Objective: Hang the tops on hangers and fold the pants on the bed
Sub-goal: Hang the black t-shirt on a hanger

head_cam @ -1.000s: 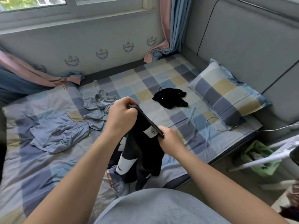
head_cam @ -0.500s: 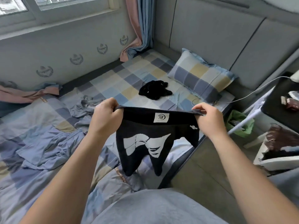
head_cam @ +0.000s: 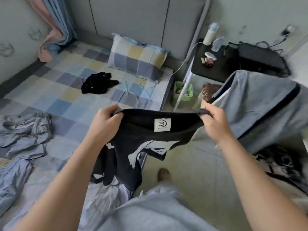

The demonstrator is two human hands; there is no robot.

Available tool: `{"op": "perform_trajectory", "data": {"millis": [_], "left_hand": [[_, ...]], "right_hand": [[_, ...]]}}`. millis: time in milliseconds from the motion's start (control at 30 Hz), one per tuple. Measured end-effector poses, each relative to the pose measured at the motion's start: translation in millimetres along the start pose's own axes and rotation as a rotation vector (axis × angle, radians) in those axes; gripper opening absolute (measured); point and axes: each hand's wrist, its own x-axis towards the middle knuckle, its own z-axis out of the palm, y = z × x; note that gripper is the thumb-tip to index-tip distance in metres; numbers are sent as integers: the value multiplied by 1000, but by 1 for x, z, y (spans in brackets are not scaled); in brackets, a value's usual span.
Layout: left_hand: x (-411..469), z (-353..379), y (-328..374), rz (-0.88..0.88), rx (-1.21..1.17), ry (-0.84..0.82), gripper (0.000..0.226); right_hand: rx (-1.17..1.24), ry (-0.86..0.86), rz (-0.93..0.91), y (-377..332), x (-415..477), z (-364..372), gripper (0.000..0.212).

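Observation:
I hold a black top [head_cam: 143, 144] with a white print and a white neck label stretched out between both hands, over the bed's edge. My left hand [head_cam: 105, 124] grips its left shoulder, and my right hand [head_cam: 215, 124] grips its right shoulder. Its lower part hangs down and touches the bed [head_cam: 70, 104], which has a checked sheet. A crumpled black garment [head_cam: 98, 83] lies near the pillow. Crumpled blue-grey clothes [head_cam: 25, 130] lie at the bed's left. A grey top [head_cam: 260, 107] hangs at the right. No hanger is visible.
A checked pillow [head_cam: 136, 55] lies at the headboard. Beside the bed stands a black side table [head_cam: 215, 64] with bottles and cables. A green bin [head_cam: 182, 92] sits under it. Tiled floor [head_cam: 196, 164] runs along the bed, with my foot on it.
My hands have spread apart, stretching the bunched black top out flat by its shoulders. My view has swung right, from the window side to the side table and floor.

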Motion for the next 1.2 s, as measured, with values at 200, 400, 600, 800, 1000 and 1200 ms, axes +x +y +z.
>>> {"op": "perform_trajectory", "data": {"millis": [200,400,600,800,1000,1200], "left_hand": [[4,77,39,69,-27,-291,30],[8,202,105,81,-12,-493,29],[2,343,197,142,1,-665,25],[-14,470,300,255,-66,-785,28],[-10,556,399,346,-125,-945,24],[15,620,517,537,-242,-966,24]], "right_hand": [[-15,196,133,48,-37,-65,15],[-23,363,280,115,-72,-160,14],[-50,502,458,186,-113,-280,14],[-73,666,538,226,-141,-388,7],[-95,778,534,228,-138,-491,12],[-274,937,484,213,-104,-598,12]]}}
